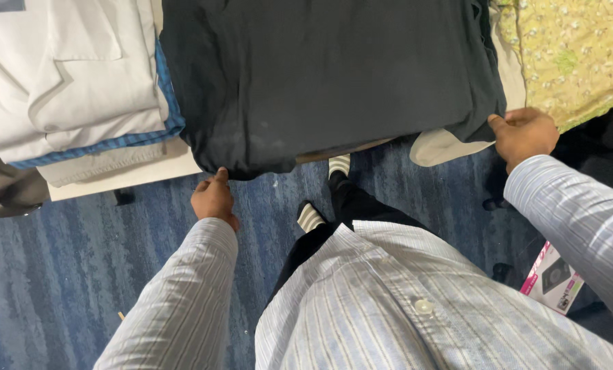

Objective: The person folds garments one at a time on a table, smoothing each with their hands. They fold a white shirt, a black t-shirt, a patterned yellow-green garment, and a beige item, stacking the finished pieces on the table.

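A folded black garment point(327, 75) lies on the table, its near edge hanging over the table's front. My left hand point(214, 200) pinches the garment's lower left corner from below. My right hand point(523, 136) grips its lower right corner, thumb on top. Both arms wear a light striped shirt. My feet in striped socks show on the floor between my hands.
A stack of folded clothes point(66, 75), white on top with a blue striped one beneath, lies at the left. A yellow floral cloth point(573, 55) covers the right. A beige garment point(443, 147) peeks from under the black one. A pink and white box point(552, 277) rests on the blue carpet.
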{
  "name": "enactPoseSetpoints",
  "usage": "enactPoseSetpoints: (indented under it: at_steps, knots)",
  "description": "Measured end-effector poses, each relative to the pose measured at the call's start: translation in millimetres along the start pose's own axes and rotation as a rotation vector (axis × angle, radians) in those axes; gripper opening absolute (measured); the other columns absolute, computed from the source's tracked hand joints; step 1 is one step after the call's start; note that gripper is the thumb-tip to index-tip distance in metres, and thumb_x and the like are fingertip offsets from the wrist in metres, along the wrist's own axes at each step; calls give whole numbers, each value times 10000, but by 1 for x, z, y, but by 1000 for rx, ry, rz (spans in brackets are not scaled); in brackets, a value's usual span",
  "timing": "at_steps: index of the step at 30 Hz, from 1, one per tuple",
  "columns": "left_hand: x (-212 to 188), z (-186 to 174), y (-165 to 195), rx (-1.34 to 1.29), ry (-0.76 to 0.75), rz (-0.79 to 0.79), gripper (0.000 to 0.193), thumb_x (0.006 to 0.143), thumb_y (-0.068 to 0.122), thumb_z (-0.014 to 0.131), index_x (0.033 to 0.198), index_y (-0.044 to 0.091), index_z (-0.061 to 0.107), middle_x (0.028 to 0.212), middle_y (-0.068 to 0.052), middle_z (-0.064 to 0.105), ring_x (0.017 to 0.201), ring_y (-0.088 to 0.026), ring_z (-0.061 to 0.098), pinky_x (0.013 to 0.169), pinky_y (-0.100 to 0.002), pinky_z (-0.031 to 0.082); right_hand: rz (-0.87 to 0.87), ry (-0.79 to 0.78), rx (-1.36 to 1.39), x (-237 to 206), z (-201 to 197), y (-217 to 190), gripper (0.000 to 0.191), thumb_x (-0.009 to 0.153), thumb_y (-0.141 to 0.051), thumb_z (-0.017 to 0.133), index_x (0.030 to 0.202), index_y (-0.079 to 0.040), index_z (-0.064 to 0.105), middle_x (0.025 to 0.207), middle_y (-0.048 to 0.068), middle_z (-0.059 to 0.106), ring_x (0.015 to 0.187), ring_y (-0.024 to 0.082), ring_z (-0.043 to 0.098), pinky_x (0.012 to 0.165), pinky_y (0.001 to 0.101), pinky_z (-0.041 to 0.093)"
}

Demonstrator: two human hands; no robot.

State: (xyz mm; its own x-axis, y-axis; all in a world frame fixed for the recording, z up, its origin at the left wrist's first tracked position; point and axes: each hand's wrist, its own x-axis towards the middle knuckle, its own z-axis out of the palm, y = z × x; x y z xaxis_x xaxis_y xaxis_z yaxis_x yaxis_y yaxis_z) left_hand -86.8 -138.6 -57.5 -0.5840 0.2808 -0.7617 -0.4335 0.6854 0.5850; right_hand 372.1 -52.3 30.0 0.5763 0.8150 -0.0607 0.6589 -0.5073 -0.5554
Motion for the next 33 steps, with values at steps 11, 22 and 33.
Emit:
enactPoseSetpoints:
  at_steps: [11,22,33]
  knots:
    - [-16,-15,16,-125,-111,128,583,920,270,731,1354,-51,511,1257,-183,610,1116,-291,658,897,-380,586,483,-236,602,6,-15,-14,426,1008,-263,688,1300,-4,519,1239,143,615,883,206,611,808,444,661]
    - [-2,-29,-7,162,-143,-52,619,930,447,674,1332,-22,641,1278,-163,702,1123,-310,681,919,-410,578,301,-228,654,18,-35,-8,248,1019,-71,638,1247,-27,552,1044,56,729,827,157,764,761,371,667]
    - [-36,-30,6,41,-41,193,355,943,166,646,1277,61,583,1125,-119,690,866,-195,698,721,-388,591,320,-243,1043,37,-51,-15,30,1015,-69,646,1043,-72,656,992,106,662,773,207,629,789,362,601]
